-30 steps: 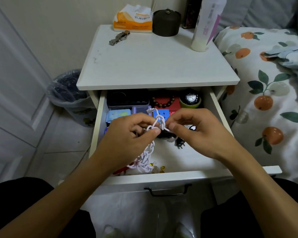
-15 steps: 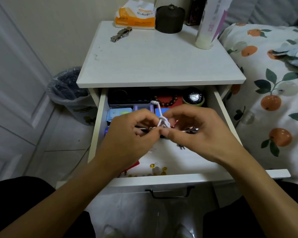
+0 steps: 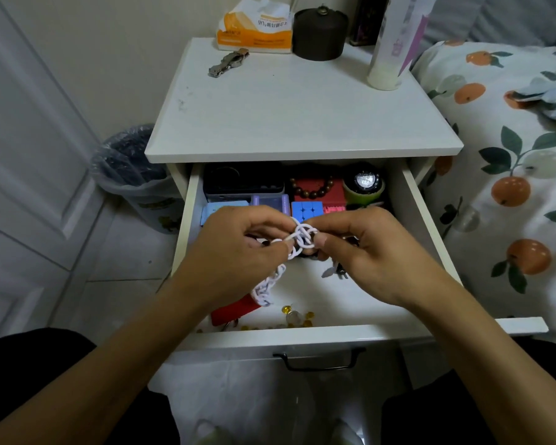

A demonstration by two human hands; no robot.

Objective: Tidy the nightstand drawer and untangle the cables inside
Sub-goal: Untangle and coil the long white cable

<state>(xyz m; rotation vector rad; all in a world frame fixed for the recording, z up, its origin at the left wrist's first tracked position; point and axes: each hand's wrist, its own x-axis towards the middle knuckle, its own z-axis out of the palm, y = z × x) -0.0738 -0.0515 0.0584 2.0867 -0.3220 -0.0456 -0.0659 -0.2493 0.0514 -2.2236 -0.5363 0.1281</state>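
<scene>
A knotted white cable [image 3: 297, 237] is held above the open drawer [image 3: 344, 332] of the nightstand [image 3: 302, 123]. It is pinched by the left hand [image 3: 238, 252] between thumb and curled fingers, and the same knot is pinched from the other side by the right hand [image 3: 373, 252], whose fingers are also curled around it. The two hands are almost touching at the knot. From the left hand a braided part of the cable is hung down to the drawer floor, where its end is seen near a red object [image 3: 235, 311] and some small yellow beads [image 3: 297, 314]. At the back of the drawer a black box [image 3: 243, 181], a bead bracelet [image 3: 313, 187], a blue puzzle cube [image 3: 307, 210] and a round green item [image 3: 365, 186] are placed. On the tabletop a tissue pack [image 3: 254, 32], a wristwatch [image 3: 228, 62], a dark round jar [image 3: 320, 33] and a white bottle [image 3: 394, 53] are found.
</scene>
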